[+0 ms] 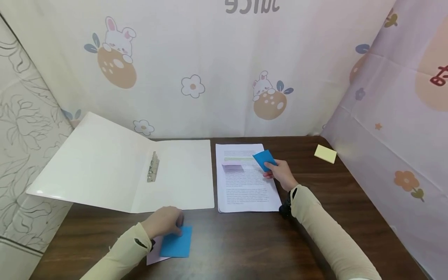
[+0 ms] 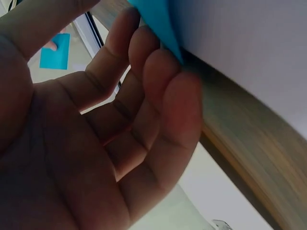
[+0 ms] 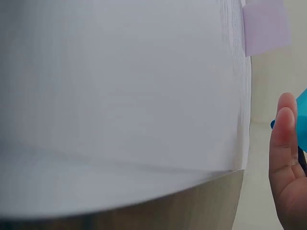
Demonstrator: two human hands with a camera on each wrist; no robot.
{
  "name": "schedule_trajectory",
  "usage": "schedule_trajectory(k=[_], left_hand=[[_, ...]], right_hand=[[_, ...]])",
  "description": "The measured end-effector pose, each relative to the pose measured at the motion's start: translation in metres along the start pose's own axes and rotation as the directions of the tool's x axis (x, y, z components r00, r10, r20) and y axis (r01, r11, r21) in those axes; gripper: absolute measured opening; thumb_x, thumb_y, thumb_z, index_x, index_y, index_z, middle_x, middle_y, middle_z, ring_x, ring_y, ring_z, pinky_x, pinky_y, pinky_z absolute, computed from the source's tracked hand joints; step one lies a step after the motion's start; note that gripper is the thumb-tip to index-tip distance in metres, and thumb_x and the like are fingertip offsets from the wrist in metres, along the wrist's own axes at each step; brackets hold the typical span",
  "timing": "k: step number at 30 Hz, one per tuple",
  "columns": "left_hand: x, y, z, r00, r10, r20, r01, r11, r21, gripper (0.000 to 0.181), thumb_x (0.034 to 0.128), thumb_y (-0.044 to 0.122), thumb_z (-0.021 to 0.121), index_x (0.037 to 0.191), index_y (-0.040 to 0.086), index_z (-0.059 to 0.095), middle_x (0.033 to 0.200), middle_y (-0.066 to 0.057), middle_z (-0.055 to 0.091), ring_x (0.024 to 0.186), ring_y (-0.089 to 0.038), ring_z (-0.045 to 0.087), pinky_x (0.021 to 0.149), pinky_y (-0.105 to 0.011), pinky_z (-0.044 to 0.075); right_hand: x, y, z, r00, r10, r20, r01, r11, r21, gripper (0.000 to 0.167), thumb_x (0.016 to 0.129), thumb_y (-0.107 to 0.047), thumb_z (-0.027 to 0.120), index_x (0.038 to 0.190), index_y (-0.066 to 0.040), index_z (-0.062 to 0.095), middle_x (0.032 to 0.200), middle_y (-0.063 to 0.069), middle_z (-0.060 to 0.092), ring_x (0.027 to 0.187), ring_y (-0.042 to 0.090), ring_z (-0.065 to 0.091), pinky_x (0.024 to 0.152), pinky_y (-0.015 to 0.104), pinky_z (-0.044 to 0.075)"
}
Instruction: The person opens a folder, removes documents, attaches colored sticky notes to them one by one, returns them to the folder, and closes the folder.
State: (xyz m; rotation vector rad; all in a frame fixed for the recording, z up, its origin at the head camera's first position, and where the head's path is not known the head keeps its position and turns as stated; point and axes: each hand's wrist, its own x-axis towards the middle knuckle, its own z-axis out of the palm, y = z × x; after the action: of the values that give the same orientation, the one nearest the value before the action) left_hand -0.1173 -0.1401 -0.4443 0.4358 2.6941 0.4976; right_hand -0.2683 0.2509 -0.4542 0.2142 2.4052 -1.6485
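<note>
My right hand [image 1: 282, 175] pinches a blue sticky note [image 1: 265, 159] between thumb and fingers, above the right side of a stack of printed sheets [image 1: 248, 194]. A purple sticky note [image 1: 232, 168] lies on those sheets, left of the held note. In the right wrist view the purple note [image 3: 266, 26] shows beside the paper edge. My left hand [image 1: 165, 221] rests at the top edge of a blue sticky-note pad [image 1: 176, 244], its loosely bent fingertips touching the pad in the left wrist view. Partly under it lies a purple pad [image 1: 154, 252].
An opened white ring binder [image 1: 185, 175] stands left of the sheets, its cover raised and its metal clip [image 1: 153, 167] by the spine. A yellow sticky-note pad [image 1: 325, 154] lies at the far right of the dark wooden table [image 1: 245, 249]. Patterned cloth [image 1: 217, 58] hangs behind.
</note>
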Motion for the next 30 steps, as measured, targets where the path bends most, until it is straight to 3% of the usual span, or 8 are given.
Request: schedule_trajectory(k=[10,23,30], left_hand=[[-0.005,-0.008,-0.004,0.999,-0.041,0.008,0.041,0.999,-0.008,0.022,0.0687,0.012,0.085,0.079,0.01,0.066,0.073,0.0,0.062,0.065,-0.017,0.051,0.063,-0.038,0.049],[0.003,-0.001,0.0,1.0,0.01,-0.027,-0.01,1.0,0.012,0.023,0.0716,0.014,0.084,0.076,0.01,0.062,0.069,0.001,0.058,0.063,-0.016,0.049,0.061,-0.035,0.046],[0.007,0.002,-0.003,0.998,0.039,-0.054,-0.038,0.999,0.032,0.017,0.0815,0.023,0.077,0.081,0.01,0.065,0.07,0.001,0.059,0.063,-0.014,0.049,0.06,-0.033,0.047]], right_hand=[[0.0,-0.001,0.0,1.0,0.011,-0.011,-0.011,1.0,-0.006,0.046,0.102,-0.026,0.051,0.137,0.003,0.048,0.126,0.027,0.055,0.072,0.013,0.065,0.076,0.027,0.057],[-0.003,-0.002,0.002,1.0,0.006,-0.012,-0.006,1.0,-0.003,0.051,0.101,-0.032,0.051,0.136,0.004,0.048,0.121,0.026,0.058,0.073,0.014,0.065,0.076,0.026,0.056],[-0.005,-0.004,0.002,1.0,-0.004,-0.02,0.003,1.0,-0.018,0.05,0.102,-0.032,0.048,0.135,0.006,0.048,0.115,0.025,0.061,0.072,0.013,0.065,0.074,0.025,0.056]])
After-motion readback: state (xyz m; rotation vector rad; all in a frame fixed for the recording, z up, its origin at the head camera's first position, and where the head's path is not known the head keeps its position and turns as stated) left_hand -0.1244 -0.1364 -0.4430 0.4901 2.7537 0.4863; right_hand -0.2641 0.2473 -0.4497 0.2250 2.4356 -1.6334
